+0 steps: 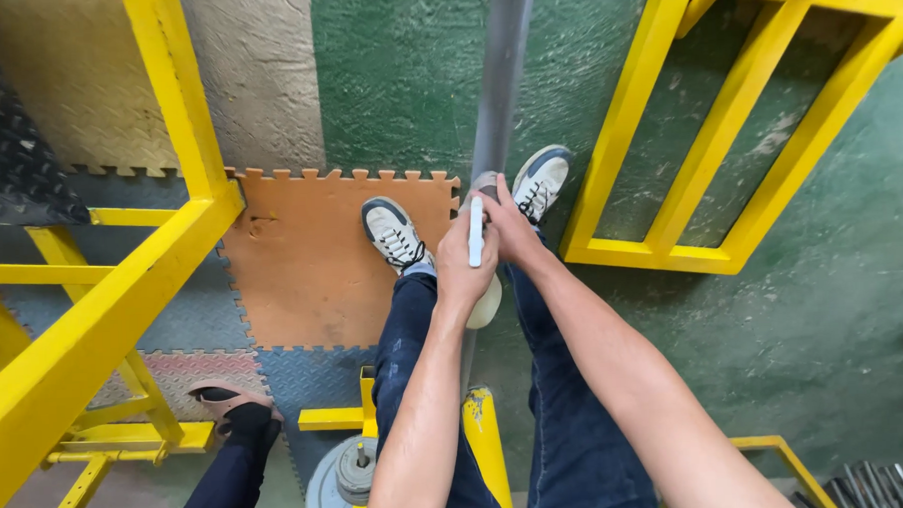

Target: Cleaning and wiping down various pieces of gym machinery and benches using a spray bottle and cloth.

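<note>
Bare forearms, dark blue jeans (578, 450), white-and-navy sneakers (396, 233).

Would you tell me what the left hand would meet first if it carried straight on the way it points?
Probably the grey pipe: the left hand, holding a white marker, points up along it. Depth is unclear.

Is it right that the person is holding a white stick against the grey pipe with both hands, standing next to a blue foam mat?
Not quite. The head view shows the foam mat beside the shoes is orange, not blue. The rest holds: the left hand and right hand hold a white stick against the grey pipe.
</note>
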